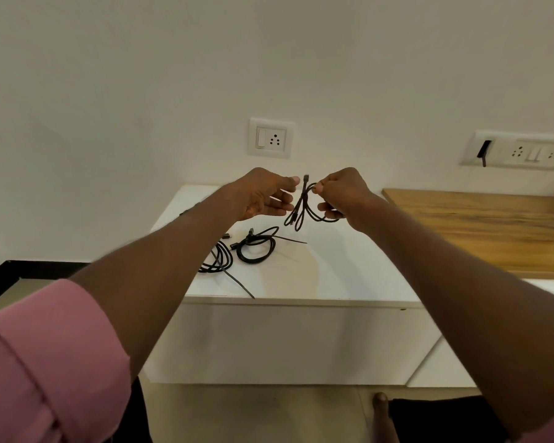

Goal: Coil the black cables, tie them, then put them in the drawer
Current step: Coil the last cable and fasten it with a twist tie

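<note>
My right hand [343, 195] pinches a thin black cable [303, 207] folded into several loops, held in the air above the white cabinet top [333, 266]. One plug end sticks up between my hands. My left hand [264, 195] hovers just left of the loops with fingers spread and relaxed, not gripping anything. On the cabinet top lie two more coiled black cables: one [256, 246] with a black zip tie around it, its tail pointing right, and another [218, 259] partly hidden by my left forearm, also with a tie tail running toward the front edge. The drawer front [285, 340] below is closed.
A wall socket [271, 138] sits above the cabinet, and a second socket strip [518, 151] with a black plug is at the right. A wooden desktop [493, 228] adjoins the cabinet on the right. A black ledge [20, 270] runs at the left.
</note>
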The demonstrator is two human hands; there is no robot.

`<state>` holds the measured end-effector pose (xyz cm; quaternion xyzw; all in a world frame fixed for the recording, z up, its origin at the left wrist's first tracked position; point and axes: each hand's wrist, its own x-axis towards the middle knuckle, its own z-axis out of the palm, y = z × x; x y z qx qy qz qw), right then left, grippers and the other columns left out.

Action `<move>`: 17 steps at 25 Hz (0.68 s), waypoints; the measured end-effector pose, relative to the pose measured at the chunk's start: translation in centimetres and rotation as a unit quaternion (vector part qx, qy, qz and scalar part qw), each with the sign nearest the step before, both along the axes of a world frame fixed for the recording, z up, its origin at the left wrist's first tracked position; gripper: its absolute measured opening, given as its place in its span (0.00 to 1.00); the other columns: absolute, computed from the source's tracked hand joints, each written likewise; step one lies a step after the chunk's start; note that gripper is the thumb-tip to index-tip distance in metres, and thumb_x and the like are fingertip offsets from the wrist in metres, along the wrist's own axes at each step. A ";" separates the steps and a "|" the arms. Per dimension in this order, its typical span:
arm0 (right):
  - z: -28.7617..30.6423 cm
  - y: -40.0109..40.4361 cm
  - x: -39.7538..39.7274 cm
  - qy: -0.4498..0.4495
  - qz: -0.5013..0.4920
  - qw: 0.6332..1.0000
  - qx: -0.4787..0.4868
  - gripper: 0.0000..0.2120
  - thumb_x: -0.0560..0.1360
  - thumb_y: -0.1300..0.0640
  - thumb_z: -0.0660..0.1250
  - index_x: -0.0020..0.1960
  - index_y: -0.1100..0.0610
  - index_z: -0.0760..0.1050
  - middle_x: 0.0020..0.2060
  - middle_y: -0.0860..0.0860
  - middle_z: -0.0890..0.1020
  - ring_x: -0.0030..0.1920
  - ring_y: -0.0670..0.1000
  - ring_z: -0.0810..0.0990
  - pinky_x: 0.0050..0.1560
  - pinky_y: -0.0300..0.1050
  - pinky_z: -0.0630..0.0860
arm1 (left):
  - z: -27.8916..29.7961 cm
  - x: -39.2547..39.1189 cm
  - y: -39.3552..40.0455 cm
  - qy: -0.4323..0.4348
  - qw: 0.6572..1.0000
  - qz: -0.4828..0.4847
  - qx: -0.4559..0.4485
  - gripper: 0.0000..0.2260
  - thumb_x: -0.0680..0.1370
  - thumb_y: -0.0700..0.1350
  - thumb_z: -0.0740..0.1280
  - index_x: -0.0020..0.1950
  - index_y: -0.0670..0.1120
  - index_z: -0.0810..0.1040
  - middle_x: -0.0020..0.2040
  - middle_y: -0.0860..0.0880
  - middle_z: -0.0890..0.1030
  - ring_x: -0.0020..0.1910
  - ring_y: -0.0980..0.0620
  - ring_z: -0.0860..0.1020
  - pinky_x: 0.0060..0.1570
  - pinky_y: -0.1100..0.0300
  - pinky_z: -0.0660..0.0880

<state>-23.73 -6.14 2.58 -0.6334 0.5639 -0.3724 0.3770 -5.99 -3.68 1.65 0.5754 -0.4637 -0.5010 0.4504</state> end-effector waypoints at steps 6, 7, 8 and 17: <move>0.7 0.6 0.2 -0.027 0.049 0.998 -0.014 0.06 0.81 0.60 0.68 0.52 0.62 0.82 0.43 0.53 0.80 0.39 0.48 0.79 0.34 0.36 0.73 | 0.0 -1.1 0.1 0.025 0.998 -0.050 0.006 0.15 0.83 0.44 0.68 0.63 0.34 0.80 0.52 0.37 0.83 0.55 0.35 0.85 0.57 0.44 0.82; 0.8 0.7 0.2 -0.035 0.056 0.998 -0.012 0.05 0.82 0.60 0.67 0.51 0.60 0.81 0.42 0.53 0.79 0.39 0.49 0.78 0.30 0.32 0.72 | 0.2 -1.2 0.1 0.055 0.997 -0.053 0.000 0.14 0.83 0.43 0.67 0.63 0.34 0.79 0.52 0.36 0.83 0.55 0.35 0.85 0.56 0.43 0.83; 0.9 0.8 0.1 -0.045 0.063 0.997 -0.011 0.05 0.82 0.60 0.67 0.51 0.59 0.81 0.40 0.52 0.79 0.38 0.48 0.77 0.28 0.31 0.71 | 0.3 -1.2 0.1 0.084 0.995 -0.051 -0.005 0.13 0.82 0.42 0.67 0.62 0.35 0.78 0.51 0.36 0.83 0.53 0.34 0.85 0.55 0.43 0.83; 0.1 0.6 -1.2 -0.060 0.098 0.993 -0.015 0.05 0.81 0.62 0.66 0.50 0.59 0.81 0.37 0.52 0.79 0.32 0.48 0.78 0.38 0.44 0.72 | 0.6 -2.1 0.4 0.110 0.991 -0.053 -0.050 0.06 0.81 0.40 0.64 0.53 0.37 0.75 0.45 0.40 0.77 0.39 0.42 0.84 0.48 0.44 0.84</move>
